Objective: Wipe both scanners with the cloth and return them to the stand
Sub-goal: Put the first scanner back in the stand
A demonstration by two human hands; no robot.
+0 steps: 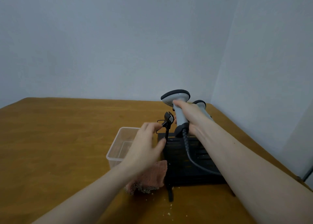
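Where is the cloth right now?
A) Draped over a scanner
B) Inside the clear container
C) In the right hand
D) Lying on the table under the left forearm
D: the cloth lies on the table beneath the left forearm, held by neither hand.

body: person, two arms in view | left hand (145, 146): bare, no glove, no ring or watch visible | right hand (189, 115): bare, no glove, no ring visible | forearms: both uncovered, no sleeve reaching into view | markings: cannot tell
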